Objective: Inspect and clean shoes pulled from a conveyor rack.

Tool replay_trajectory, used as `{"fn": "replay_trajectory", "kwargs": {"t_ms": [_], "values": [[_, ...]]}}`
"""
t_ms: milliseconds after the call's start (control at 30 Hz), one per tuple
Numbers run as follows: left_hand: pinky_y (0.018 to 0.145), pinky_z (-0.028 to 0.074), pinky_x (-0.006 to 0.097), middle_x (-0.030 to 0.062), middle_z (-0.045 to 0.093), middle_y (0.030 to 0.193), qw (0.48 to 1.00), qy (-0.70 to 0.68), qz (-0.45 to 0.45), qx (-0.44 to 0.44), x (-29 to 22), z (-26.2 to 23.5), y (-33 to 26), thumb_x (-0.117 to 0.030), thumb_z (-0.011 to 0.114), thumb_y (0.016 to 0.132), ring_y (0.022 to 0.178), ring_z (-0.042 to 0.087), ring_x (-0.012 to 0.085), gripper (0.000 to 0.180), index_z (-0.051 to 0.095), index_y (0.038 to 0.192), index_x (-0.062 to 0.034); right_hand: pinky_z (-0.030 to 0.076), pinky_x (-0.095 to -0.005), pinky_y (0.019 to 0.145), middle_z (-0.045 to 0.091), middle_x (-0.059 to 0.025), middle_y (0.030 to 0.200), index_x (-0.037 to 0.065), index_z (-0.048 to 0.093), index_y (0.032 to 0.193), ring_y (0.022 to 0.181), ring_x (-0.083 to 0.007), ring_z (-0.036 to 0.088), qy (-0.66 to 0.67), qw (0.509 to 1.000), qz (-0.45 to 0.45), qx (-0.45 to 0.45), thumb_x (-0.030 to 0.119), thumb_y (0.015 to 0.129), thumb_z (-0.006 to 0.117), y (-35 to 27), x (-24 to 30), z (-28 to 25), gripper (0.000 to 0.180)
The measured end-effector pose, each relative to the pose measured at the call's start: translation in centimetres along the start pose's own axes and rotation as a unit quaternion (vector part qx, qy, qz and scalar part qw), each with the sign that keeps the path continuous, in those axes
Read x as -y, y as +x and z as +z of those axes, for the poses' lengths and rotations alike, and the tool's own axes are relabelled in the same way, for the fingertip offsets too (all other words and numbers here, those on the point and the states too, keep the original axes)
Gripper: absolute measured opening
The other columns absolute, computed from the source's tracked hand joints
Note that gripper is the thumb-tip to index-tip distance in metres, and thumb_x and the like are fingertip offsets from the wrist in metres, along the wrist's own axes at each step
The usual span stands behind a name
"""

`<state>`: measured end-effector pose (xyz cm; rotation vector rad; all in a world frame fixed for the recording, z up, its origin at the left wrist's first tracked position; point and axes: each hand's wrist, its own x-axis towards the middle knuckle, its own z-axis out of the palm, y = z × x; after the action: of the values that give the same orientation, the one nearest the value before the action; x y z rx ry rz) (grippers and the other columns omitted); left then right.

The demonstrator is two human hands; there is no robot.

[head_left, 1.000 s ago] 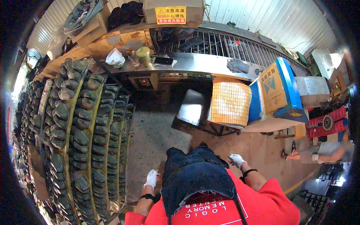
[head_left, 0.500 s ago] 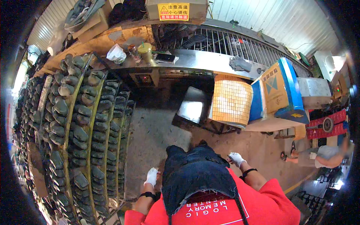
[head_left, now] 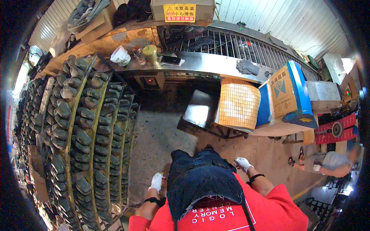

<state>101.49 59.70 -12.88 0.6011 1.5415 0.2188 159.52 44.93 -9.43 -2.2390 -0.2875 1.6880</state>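
Cannot tell whether closed or parted at the fingertips of the left hand (head_left: 156, 181), white-gloved and half curled just beside a dark garment (head_left: 206, 175); cannot tell either at the right hand (head_left: 243, 164), gloved alike near the garment's right edge; see to the left a rack (head_left: 93, 154) of dark shoe-shaped pieces (head_left: 82, 135); find farther right a gridded tan mat (head_left: 238, 102) beside a brown-and-blue box (head_left: 284, 90); note, beyond, grey gloves (head_left: 247, 67) on a metal counter (head_left: 216, 63).
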Motion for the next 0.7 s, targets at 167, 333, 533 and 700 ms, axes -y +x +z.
{"fn": "replay_trajectory", "kwargs": {"t_ms": [167,333,533,700], "values": [[0.054,0.045,0.031,0.0032,0.07,0.093,1.0,0.007,-0.013,0.002,-0.1,-0.1,0.5,-0.037,0.051,0.104,0.068,0.061,0.0172,0.034,0.061,0.13,-0.019,0.05,-0.0348,0.063,0.071,-0.0021,0.083,0.015,0.064,0.091,0.07,-0.0158,0.064,0.016,1.0,-0.022,0.014,0.036,0.099,0.059,-0.3,0.3,0.1,0.023],[0.052,0.045,0.03,0.0032,0.067,0.089,0.999,-0.02,-0.025,0.005,-0.5,0.2,0.2,-0.033,0.051,0.103,0.065,0.057,0.0157,0.022,0.061,0.113,-0.017,0.049,-0.0342,0.063,0.07,-0.0014,0.081,0.016,0.064,0.089,0.068,-0.0156,0.063,0.018,0.999,-0.04,0.014,0.036,0.099,0.059,0.0,-0.1,0.2,0.024],[0.049,0.044,0.03,0.0034,0.07,0.088,1.0,-0.002,-0.002,0.0,-1.7,0.6,-0.9,-0.03,0.049,0.103,0.061,0.057,0.0135,0.022,0.062,0.112,-0.0145,0.049,-0.0337,0.062,0.07,-0.0007,0.082,0.016,0.064,0.089,0.067,-0.0148,0.062,0.04,0.998,-0.033,0.018,0.035,0.1,0.058,2.0,-1.8,-0.1,0.022],[0.049,0.043,0.03,0.0026,0.069,0.088,0.999,0.03,0.014,-0.011,-2.0,0.5,-0.9,-0.03,0.049,0.102,0.062,0.057,0.0131,0.022,0.063,0.111,-0.0149,0.052,-0.0363,0.05,0.068,-0.0054,0.081,0.008,0.063,0.086,0.062,-0.0192,0.064,-0.003,0.998,-0.056,0.011,0.034,0.101,0.053,2.1,-1.6,0.2,0.032]]}}
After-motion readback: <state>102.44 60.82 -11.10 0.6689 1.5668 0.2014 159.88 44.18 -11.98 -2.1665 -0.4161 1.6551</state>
